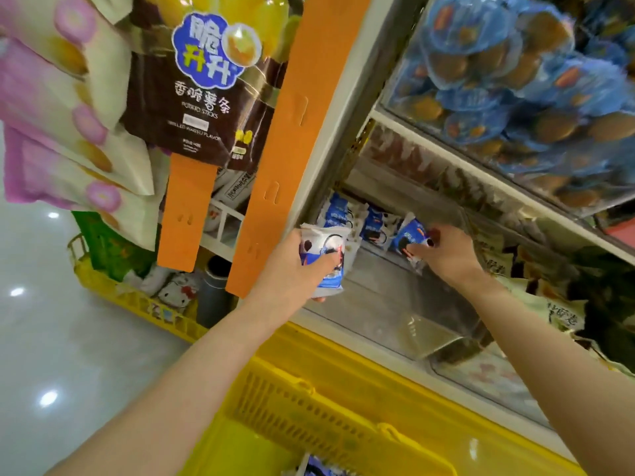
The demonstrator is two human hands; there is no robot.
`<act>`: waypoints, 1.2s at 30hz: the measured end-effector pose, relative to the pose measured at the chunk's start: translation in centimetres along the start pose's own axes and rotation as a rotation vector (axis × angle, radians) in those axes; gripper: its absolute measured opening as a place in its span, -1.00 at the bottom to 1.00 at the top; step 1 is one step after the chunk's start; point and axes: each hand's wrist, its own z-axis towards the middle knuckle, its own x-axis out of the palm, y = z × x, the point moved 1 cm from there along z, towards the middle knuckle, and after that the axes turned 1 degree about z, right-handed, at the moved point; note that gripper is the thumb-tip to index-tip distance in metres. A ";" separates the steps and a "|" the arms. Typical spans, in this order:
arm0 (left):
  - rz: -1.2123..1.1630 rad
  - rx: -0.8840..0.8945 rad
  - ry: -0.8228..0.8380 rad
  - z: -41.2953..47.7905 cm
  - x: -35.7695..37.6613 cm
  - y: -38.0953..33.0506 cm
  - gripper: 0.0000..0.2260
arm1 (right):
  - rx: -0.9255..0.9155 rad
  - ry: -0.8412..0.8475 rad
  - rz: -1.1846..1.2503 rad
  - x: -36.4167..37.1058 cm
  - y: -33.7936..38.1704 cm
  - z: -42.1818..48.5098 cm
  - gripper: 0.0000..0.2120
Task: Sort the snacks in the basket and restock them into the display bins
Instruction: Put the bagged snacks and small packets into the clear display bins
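Yellow basket [343, 417] up close had a few blue packets [321, 470] left in the bottom, so I'd call it roughly midway: left hand [292, 266] gripped a small stack [324, 255] just beyond, right hand [450, 252] farther in pinched one packet [410, 237] into the row [357, 221] standing at the clear bin [395, 324]'s far end.

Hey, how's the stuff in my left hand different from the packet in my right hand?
The left hand holds a stack of what looks like several packets; the right hand pinches a single packet. The stack sits at the front left corner of the display bin, apart from the stocked row; the single packet is deeper in, beside that row. Both have blue and white wrappers.
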 end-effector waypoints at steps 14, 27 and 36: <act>-0.013 0.165 -0.065 1.6 -0.1 0.2 -0.82 | 0.030 0.197 -0.393 5.5 -3.6 7.7 -0.54; 0.033 0.159 -0.028 1.5 0.7 0.0 -0.76 | -0.017 0.106 -0.533 5.8 -2.8 6.1 -0.52; 0.114 0.064 0.080 -0.5 2.5 0.4 -0.67 | -0.164 -0.034 0.359 0.8 3.3 -5.6 -0.83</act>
